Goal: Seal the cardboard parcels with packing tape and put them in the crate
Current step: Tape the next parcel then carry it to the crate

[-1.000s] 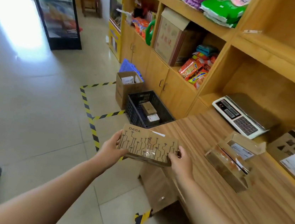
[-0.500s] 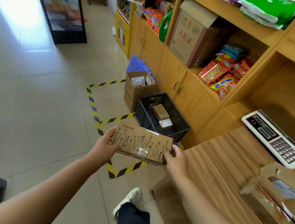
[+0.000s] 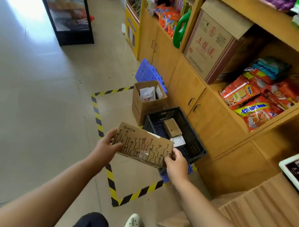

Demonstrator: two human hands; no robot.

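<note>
My left hand (image 3: 106, 145) grips the left end of the cardboard parcel (image 3: 142, 146), thumb on the printed top and fingers curled beneath. My right hand (image 3: 177, 163) pinches its right near corner in the same way. I hold the parcel flat, tilted slightly, in the air on my side of the black crate (image 3: 194, 147). Its far edge covers the crate's near-left corner in this view. A patch of clear tape (image 3: 143, 153) shows at the parcel's near edge. Inside the crate lie a brown parcel (image 3: 172, 128) and a white-topped parcel (image 3: 178, 141), touching. An open carton (image 3: 143, 110) stands against the crate's far-left side. Wooden cabinets (image 3: 185, 91) stand to the right of the crate. Yellow-and-black floor tape (image 3: 96, 110) runs to the left of the crate and in front of it.
</note>
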